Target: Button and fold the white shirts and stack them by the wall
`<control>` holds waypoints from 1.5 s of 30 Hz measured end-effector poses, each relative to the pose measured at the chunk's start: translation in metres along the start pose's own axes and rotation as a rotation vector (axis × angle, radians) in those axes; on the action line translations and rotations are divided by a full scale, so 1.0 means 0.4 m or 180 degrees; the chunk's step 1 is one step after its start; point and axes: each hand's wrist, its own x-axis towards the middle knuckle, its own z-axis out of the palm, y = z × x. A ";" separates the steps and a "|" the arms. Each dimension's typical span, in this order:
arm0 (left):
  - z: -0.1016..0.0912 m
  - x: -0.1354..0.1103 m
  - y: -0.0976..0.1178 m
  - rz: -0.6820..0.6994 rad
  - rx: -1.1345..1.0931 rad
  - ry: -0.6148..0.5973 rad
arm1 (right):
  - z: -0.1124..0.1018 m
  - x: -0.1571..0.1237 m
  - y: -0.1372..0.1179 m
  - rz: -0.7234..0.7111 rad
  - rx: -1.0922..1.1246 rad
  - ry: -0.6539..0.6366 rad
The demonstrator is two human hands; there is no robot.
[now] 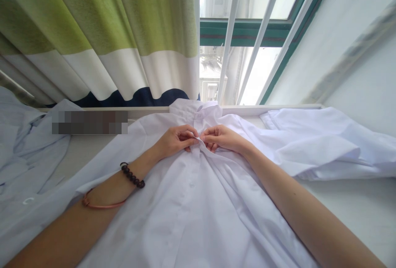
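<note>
A white button-up shirt lies spread out in front of me, its collar at the far end and its hem toward me. My left hand pinches the front placket a little below the collar. Close beside it, my right hand pinches the other front edge, and the cloth is drawn up into folds between the fingertips. Any button at that spot is hidden by the fingers. Lower down the placket a small button shows. Dark beads and a copper-coloured bangle circle my left arm.
Folded white clothing lies at the right, and more white clothing at the left, near a blurred-out patch. The white surface meets a raised back edge. Behind it hang a green-and-white curtain and window bars.
</note>
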 end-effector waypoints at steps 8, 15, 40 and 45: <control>-0.004 0.002 -0.004 0.0052 0.0045 -0.0062 | 0.003 -0.001 -0.005 0.0065 0.0097 -0.0008; -0.005 0.003 -0.009 -0.0001 -0.0094 -0.0065 | 0.002 -0.003 -0.006 0.0023 0.0022 -0.0033; -0.009 0.006 -0.007 -0.0030 -0.0147 -0.0196 | 0.009 -0.002 -0.005 0.0009 -0.0436 0.0020; -0.009 0.004 -0.012 0.0037 0.0052 -0.0187 | 0.012 -0.004 -0.013 0.0068 -0.0620 0.0092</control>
